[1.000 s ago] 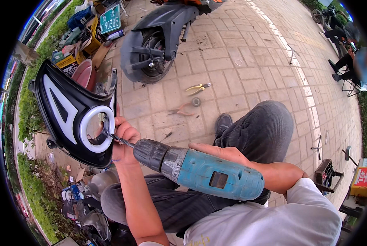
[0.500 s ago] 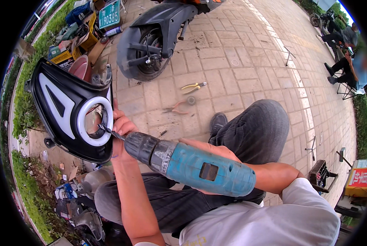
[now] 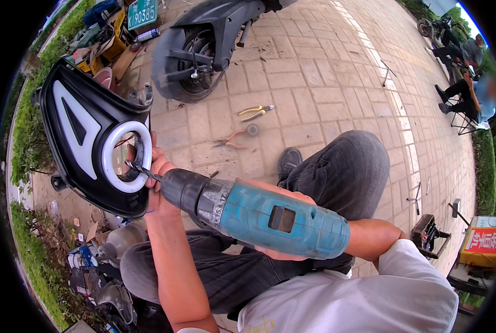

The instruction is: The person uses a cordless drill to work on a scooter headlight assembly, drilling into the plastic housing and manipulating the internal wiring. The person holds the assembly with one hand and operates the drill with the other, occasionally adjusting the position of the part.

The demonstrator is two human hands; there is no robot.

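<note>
A black headlight panel with a white triangular strip and a white light ring is held up at the left. My left hand grips its right edge beside the ring, fingers partly hidden behind the panel. My right hand is wrapped round a teal cordless drill, which hides most of the grip. A twisted drill bit points left from the black chuck. It lies across the ring's lower right side, with its tip over the ring's opening. Whether it touches the ring, I cannot tell.
Yellow-handled pliers and red-handled pliers lie on the paving. Ahead stands a scooter's rear wheel. Boxes and a pink basin sit at the far left. A seated person is at the far right.
The drill has shifted slightly left, and its bit tip reaches farther across the ring's opening. The surrounding scene sits a little farther left and higher in view. Both hands keep their grip.
</note>
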